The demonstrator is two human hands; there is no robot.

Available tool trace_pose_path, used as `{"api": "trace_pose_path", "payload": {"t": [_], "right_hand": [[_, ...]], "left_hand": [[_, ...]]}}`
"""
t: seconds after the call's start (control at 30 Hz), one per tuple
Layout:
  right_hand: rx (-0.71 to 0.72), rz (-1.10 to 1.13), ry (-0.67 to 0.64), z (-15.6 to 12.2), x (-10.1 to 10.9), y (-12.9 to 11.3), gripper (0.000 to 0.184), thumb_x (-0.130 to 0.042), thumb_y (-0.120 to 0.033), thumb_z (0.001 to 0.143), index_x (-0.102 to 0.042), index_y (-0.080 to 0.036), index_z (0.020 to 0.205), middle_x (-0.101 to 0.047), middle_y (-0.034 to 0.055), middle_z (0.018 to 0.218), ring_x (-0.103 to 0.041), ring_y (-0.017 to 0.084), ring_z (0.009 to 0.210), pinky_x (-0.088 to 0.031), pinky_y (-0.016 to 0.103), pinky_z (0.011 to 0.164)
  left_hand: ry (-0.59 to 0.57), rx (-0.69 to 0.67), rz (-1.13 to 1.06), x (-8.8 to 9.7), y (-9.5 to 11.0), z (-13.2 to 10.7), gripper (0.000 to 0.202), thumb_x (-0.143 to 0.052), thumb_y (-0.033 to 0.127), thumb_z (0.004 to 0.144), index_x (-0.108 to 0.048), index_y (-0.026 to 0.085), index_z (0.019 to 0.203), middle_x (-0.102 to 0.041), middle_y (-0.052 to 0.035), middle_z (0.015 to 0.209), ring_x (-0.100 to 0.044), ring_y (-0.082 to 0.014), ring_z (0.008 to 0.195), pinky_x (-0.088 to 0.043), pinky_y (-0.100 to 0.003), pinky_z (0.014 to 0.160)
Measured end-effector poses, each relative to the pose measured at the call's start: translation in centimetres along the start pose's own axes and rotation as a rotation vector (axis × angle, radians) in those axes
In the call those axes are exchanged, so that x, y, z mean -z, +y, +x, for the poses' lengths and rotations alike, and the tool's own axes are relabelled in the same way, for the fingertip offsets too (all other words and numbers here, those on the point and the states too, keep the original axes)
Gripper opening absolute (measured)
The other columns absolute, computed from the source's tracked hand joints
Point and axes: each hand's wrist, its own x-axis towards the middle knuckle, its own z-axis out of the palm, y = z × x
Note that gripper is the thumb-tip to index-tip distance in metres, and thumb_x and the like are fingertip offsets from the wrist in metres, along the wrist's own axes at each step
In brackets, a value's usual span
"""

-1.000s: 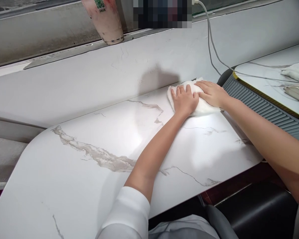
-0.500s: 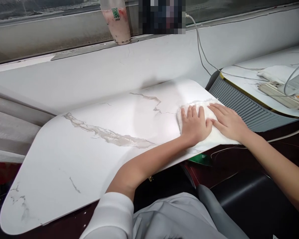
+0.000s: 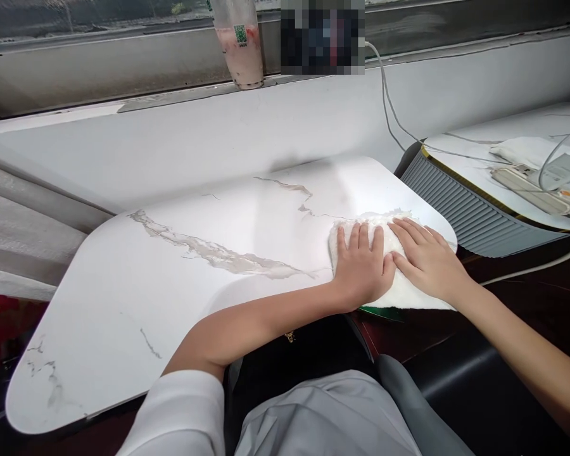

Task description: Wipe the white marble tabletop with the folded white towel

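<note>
A white cloth (image 3: 411, 288) lies at the near right corner of a white marble-patterned table top (image 3: 180, 278), partly overhanging its edge. My left hand (image 3: 363, 269) lies flat on the cloth's left half, fingers stretched out and close together. My right hand (image 3: 425, 256) rests flat on the cloth's right half, fingers pointing left and touching the left hand's side. Both hands press down on the cloth.
A plastic cup with a pink drink (image 3: 241, 44) stands on the window ledge. A white cable (image 3: 394, 114) runs down to a second white table (image 3: 470, 161) at right, which bears a power strip (image 3: 536, 187) and another cloth (image 3: 527, 151). A dark seat (image 3: 479, 392) is below.
Both hands have dragged the cloth from the table's far right corner toward me to the near right edge, then slightly left. The view has tilted down.
</note>
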Motion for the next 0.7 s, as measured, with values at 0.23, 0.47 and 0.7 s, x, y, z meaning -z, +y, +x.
{"api": "trace_pose_path", "payload": {"t": [0.23, 0.47, 0.7], "right_hand": [[0.062, 0.069, -0.013, 7.3, -1.6, -0.7, 0.057, -0.031, -0.041, 0.096, -0.046, -0.017, 0.145, -0.051, 0.0152, 0.148, -0.043, 0.033, 0.14, -0.037, 0.056, 0.112], [0.095, 0.127, -0.009, 17.2, -4.0, -2.5, 0.052, -0.029, -0.039, 0.096, -0.049, -0.017, 0.139, -0.052, 0.0152, 0.146, -0.044, 0.032, 0.138, -0.036, 0.054, 0.111], [0.044, 0.152, 0.026, 24.4, -6.4, -4.1, 0.053, -0.027, -0.042, 0.096, -0.053, -0.018, 0.135, -0.058, 0.0163, 0.136, -0.05, 0.035, 0.127, -0.036, 0.053, 0.107]], "left_hand": [[-0.022, 0.14, -0.005, 1.0, -4.3, 3.7, 0.056, -0.028, 0.037, 0.102, -0.035, 0.016, 0.152, -0.036, -0.0111, 0.161, -0.026, -0.0246, 0.152, -0.01, -0.052, 0.126], [0.018, 0.261, -0.025, 2.1, -11.2, 9.4, 0.055, -0.029, 0.035, 0.1, -0.039, 0.017, 0.151, -0.039, -0.0079, 0.16, -0.029, -0.0214, 0.15, -0.008, -0.048, 0.127], [0.088, 0.296, -0.033, 2.7, -17.2, 13.7, 0.05, -0.029, 0.033, 0.1, -0.044, 0.025, 0.147, -0.047, -0.0039, 0.155, -0.034, -0.0193, 0.147, -0.011, -0.044, 0.126]]}}
